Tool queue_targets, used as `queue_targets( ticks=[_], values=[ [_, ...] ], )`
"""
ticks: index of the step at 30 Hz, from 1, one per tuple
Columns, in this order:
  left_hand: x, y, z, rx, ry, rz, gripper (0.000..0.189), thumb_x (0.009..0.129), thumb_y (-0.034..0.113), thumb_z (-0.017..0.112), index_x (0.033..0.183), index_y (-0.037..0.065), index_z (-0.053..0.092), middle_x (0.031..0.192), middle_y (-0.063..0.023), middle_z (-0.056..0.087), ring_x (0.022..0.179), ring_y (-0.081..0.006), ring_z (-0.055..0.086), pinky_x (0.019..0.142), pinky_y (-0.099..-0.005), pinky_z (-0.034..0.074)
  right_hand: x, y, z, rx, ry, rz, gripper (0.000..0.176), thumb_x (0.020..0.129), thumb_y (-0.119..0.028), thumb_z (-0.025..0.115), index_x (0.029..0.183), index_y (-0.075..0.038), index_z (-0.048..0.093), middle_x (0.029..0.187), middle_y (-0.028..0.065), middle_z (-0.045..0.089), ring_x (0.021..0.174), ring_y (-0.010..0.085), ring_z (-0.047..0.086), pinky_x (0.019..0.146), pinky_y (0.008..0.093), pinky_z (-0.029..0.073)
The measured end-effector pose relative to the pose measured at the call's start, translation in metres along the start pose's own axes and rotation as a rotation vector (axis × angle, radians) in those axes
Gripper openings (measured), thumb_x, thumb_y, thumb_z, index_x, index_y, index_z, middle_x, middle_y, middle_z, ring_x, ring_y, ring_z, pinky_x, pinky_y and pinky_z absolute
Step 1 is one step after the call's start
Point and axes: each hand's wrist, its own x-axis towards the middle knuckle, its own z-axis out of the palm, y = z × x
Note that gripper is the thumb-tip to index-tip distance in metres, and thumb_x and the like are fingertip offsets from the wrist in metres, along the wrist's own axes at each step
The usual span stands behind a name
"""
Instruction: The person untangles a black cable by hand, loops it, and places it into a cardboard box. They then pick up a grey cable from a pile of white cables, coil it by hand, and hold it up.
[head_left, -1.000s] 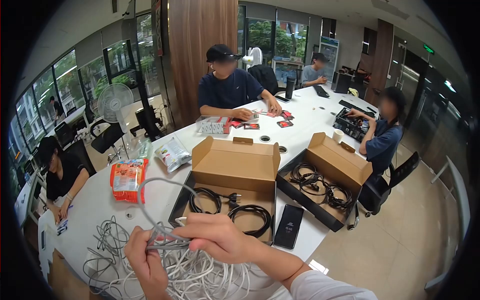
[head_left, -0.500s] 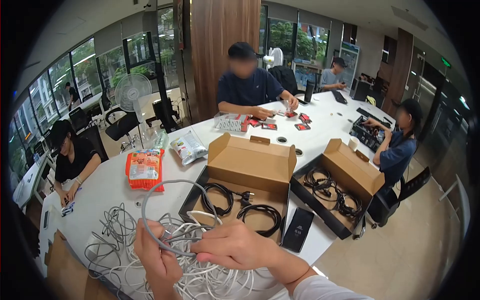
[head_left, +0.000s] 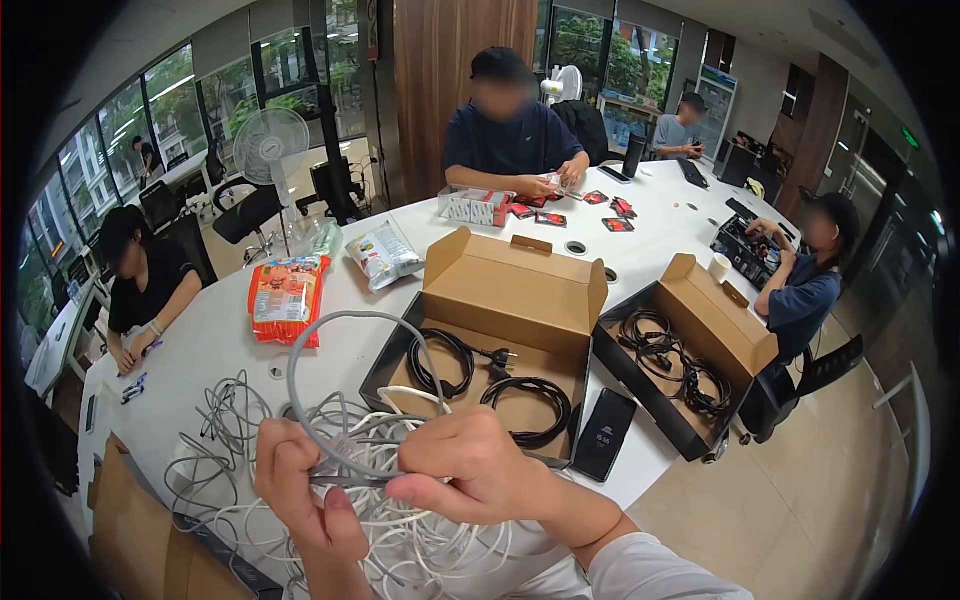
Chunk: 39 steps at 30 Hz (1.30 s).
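Note:
My left hand (head_left: 305,490) is closed on a grey cable (head_left: 292,385), near a clear plug end. Beside it, my right hand (head_left: 475,465) pinches the same cable, which arches up in a large loop between the two hands. Under both hands lies a tangled pile of white and grey cables (head_left: 235,440) on the white table (head_left: 200,375). Just beyond them stands an open cardboard box (head_left: 515,285) with coiled black power cables (head_left: 530,410) inside.
A second open box (head_left: 715,330) with black cables and a phone (head_left: 603,435) lie to the right. Snack bags (head_left: 287,300) are behind the pile. Co-workers sit around the table, one handling red packets (head_left: 550,218), another a black device (head_left: 745,250).
The view has shifted slightly, so the table items appear a little higher. Both hands keep hold of the grey cable; my left hand has turned a little around it.

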Motion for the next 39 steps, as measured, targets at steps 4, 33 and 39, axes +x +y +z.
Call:
queue_targets(
  ticks=[4, 33, 39],
  values=[
    [0.004, -0.001, 0.001, 0.081, 0.010, 0.093, 0.021, 0.068, 0.013, 0.050, 0.083, -0.001, 0.053, 0.080, -0.0128, 0.044, 0.068, -0.0249, 0.042, 0.059, -0.0354, 0.034, 0.001, -0.003, -0.005, 0.134, -0.049, 0.164, 0.041, 0.089, -0.017, 0.059, 0.055, -0.002, 0.041, 0.047, 0.0081, 0.034, 0.041, 0.0235, 0.036, 0.042, 0.0345, 0.026],
    [-0.007, -0.012, 0.027, -0.203, 0.179, 0.220, 0.015, 0.089, 0.012, 0.054, 0.093, 0.007, 0.040, 0.074, -0.0087, 0.044, 0.061, -0.0173, 0.050, 0.055, -0.0281, 0.046, -0.005, -0.006, -0.010, -0.024, 0.012, -0.137, 0.036, 0.085, -0.021, 0.063, 0.056, -0.005, 0.048, 0.048, 0.0063, 0.039, 0.041, 0.0246, 0.042, 0.040, 0.0352, 0.029],
    [0.003, 0.001, 0.014, -0.003, -0.039, 0.156, 0.011, 0.092, 0.013, 0.047, 0.090, 0.002, 0.047, 0.070, -0.0105, 0.050, 0.056, -0.0140, 0.044, 0.049, -0.0242, 0.036, -0.005, -0.002, -0.011, -0.037, 0.097, -0.114, 0.040, 0.085, -0.020, 0.064, 0.054, -0.006, 0.044, 0.046, 0.0069, 0.038, 0.040, 0.0241, 0.042, 0.039, 0.0345, 0.029]
  ],
)
